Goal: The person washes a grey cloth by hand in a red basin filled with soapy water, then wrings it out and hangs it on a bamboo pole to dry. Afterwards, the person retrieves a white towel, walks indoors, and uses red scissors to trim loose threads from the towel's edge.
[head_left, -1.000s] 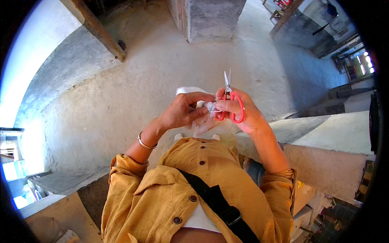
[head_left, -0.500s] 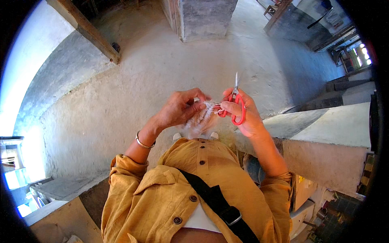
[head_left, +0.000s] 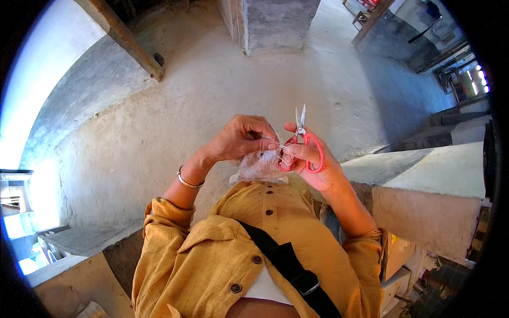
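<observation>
Since half a second ago both hands have drawn slightly lower and closer to the chest, and the scissors' blades now stand parted where they were nearly together.

At the grip, the left hand (head_left: 241, 139) has thumb and forefinger pressed together on a thin pale thread (head_left: 277, 144), which runs across to the right hand (head_left: 313, 164). The right hand's fingers pass through the red loops of the small scissors (head_left: 302, 143) and close around them; the short metal blades point up and away from the body, slightly spread. Beneath both hands, held between them against the palms, is a crumpled clear plastic bag (head_left: 260, 165), wrinkled and glinting, its contents too blurred to tell. It sits just above the collar of the mustard-yellow shirt (head_left: 222, 254).

A thin metal bangle (head_left: 186, 181) circles the left wrist. A black strap (head_left: 286, 265) with a buckle crosses the shirt front diagonally.

Further out, a bare concrete floor (head_left: 201, 95) lies well below the hands. A square concrete pillar (head_left: 275, 24) rises at the top, and a wooden beam (head_left: 124, 37) leans at the upper left. To the right, close by the right forearm, runs a grey concrete ledge (head_left: 424, 191). Nothing stands between the hands and the camera.
</observation>
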Demonstrator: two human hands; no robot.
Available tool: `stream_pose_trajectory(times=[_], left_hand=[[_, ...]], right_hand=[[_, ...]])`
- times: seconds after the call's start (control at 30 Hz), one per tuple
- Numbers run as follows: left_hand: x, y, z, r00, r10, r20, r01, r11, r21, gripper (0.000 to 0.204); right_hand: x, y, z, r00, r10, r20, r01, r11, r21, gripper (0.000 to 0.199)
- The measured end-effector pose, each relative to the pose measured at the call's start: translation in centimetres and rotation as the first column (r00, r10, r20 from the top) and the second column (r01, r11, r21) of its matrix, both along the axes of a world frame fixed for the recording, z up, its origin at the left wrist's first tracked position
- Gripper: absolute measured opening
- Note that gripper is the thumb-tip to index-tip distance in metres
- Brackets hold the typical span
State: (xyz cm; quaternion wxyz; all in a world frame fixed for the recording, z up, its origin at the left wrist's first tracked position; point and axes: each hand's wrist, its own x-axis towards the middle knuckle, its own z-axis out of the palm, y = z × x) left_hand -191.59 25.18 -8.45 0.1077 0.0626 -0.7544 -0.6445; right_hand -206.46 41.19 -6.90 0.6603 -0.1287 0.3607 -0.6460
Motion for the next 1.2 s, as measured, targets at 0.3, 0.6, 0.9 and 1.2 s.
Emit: stream_pose_trajectory(times=[0.3,0.6,0.9,1.2], left_hand=[[0.1,1.9,1.9,0.985,-0.012,0.174,0.040,0.987,-0.153,0.010],[0.9,1.0,-0.5,0.947,0.247,0.204,-0.294,0.925,0.243,0.020],[0.6,0.9,0.0,0.961,0.150,0.230,-0.211,0.940,0.268,0.020],[0.0,1.6,0.5,0.974,0.067,0.215,-0.132,0.944,0.304,0.019]], right_hand=[[-1.2,-1.2,0.3,0.972,0.015,-0.236,-0.006,0.999,0.039,0.048],[-1.2,2.0,3.1,0.338,0.101,-0.936,-0.144,0.988,0.055,0.038],[-0.6,0.9,3.4,-0.298,0.104,-0.949,-0.294,0.936,0.195,0.025],[-1.6,0.3,4.3,-0.292,0.181,-0.939,-0.351,0.893,0.281,0.020]])
